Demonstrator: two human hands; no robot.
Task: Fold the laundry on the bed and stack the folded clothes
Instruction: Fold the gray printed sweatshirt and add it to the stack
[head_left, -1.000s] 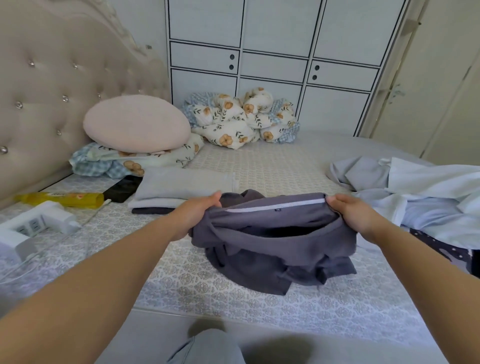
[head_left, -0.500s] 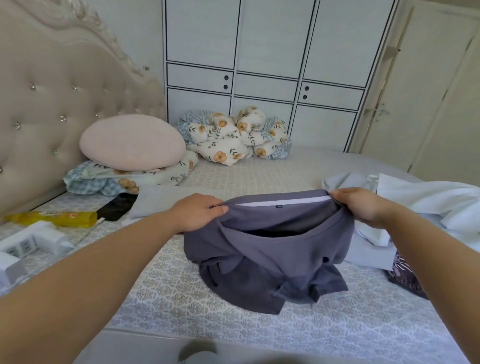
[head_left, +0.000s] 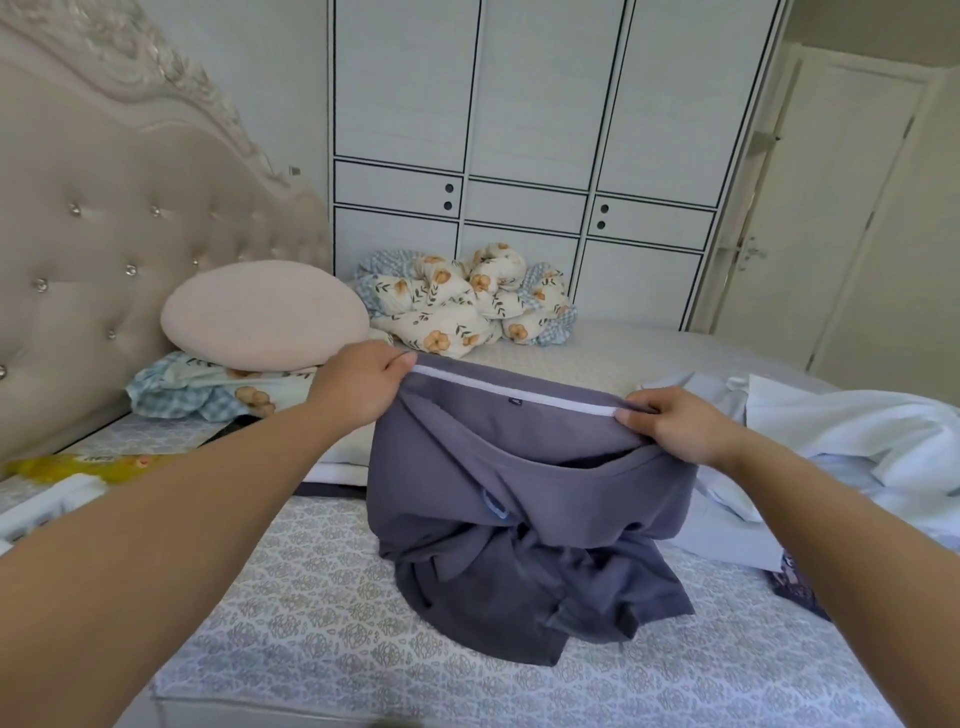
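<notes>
L hand (head_left: 358, 382) & R hand (head_left: 675, 426) each pinch grey shirt (head_left: 519, 509) at white-taped collar, hem bunched on bed (head_left: 311, 623); neck tag (head_left: 516, 400) too small to read.

Bare bed (head_left: 322, 613) left of shirt (head_left: 519, 519); clothes (head_left: 831, 441) crowd right.

A white panelled wardrobe (head_left: 524, 156) with thin black outlines and small round dark knobs fills the far wall, its doors closed. To its right stands a plain cream door (head_left: 841, 218) with a metal lever handle (head_left: 750, 254). On the left rises a beige button-tufted headboard (head_left: 104, 249) with a carved, scrolled top edge. The pale grey wall (head_left: 270, 67) between headboard and wardrobe is evenly lit by soft daylight.
</notes>
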